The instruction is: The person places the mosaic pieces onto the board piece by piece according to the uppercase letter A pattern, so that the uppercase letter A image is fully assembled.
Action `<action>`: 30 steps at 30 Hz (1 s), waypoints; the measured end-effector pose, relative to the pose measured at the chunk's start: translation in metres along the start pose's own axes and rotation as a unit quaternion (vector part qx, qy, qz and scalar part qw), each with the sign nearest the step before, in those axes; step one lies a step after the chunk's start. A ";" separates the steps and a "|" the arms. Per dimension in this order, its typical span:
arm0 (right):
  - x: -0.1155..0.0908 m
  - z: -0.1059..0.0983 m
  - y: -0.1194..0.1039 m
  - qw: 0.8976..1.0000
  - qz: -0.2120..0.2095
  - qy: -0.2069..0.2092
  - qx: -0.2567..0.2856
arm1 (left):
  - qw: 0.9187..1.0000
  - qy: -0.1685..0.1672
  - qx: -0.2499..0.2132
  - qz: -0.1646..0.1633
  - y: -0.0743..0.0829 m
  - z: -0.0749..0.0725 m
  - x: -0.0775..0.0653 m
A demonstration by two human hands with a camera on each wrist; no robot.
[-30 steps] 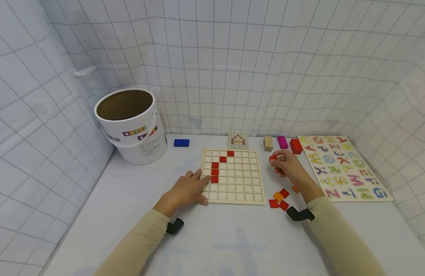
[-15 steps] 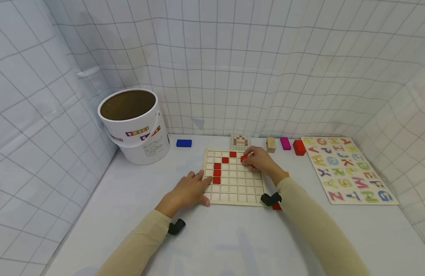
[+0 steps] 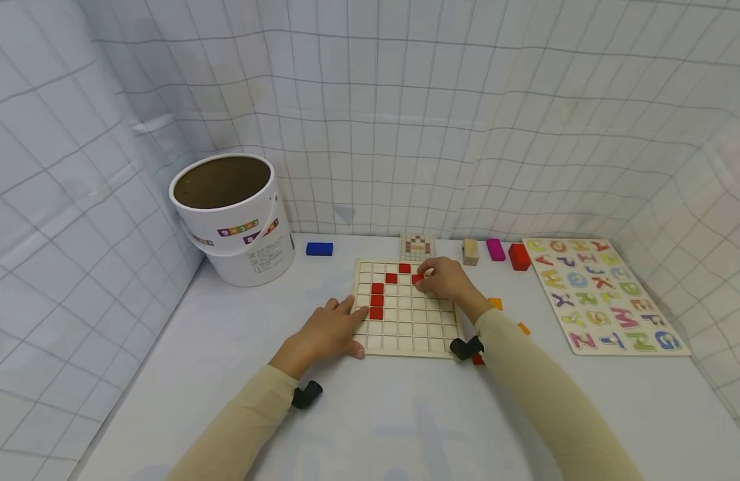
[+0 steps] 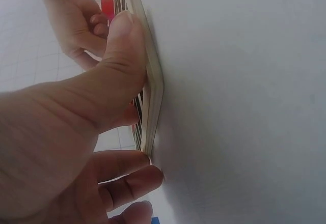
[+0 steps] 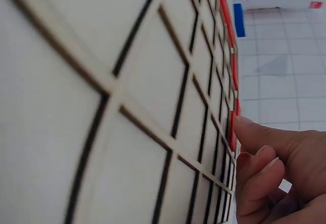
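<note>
A wooden grid board [image 3: 406,344] lies on the table, with several red square tiles [image 3: 377,300] in its left and upper cells. My left hand [image 3: 324,334] rests on the board's left edge, fingers extended; in the left wrist view its thumb [image 4: 125,35] presses along the rim. Over the board's upper part, my right hand [image 3: 445,279] pinches a red tile [image 3: 417,278] between thumb and fingers, down at a cell right of the topmost tile. Just behind the board is a small pattern card [image 3: 417,247].
Loose orange tiles [image 3: 495,303] lie right of the board, with red ones [image 3: 478,359] partly hidden by my right wrist. Blue [image 3: 319,249], plain wood [image 3: 470,252], magenta [image 3: 495,250] and red blocks [image 3: 519,256] line the back. A white bucket [image 3: 232,227] and an alphabet board [image 3: 604,294] flank them.
My right hand has carried the red tile left from beside the board to over its upper cells, then lowered it slightly left onto a cell. The left hand has stayed on the board's edge.
</note>
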State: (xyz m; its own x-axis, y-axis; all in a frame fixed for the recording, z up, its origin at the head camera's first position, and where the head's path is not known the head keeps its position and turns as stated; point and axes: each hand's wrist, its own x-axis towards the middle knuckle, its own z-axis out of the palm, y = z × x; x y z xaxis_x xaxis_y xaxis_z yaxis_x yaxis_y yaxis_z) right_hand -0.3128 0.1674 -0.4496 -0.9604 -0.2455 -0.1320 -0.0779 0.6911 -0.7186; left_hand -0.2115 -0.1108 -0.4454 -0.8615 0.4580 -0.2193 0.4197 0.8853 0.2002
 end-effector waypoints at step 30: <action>-0.151 -0.047 0.094 0.998 0.050 -0.001 -0.023 | 1.000 -0.011 -0.017 -0.010 0.001 -0.002 -0.001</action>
State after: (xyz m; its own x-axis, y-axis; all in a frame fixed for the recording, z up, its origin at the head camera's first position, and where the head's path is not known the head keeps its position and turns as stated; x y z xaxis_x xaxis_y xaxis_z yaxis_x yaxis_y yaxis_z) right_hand -0.1874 0.3014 -0.4646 -0.9632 -0.1753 -0.2040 0.0068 0.7422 -0.6701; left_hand -0.2110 -0.1103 -0.4437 -0.8631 0.4421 -0.2444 0.3922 0.8914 0.2274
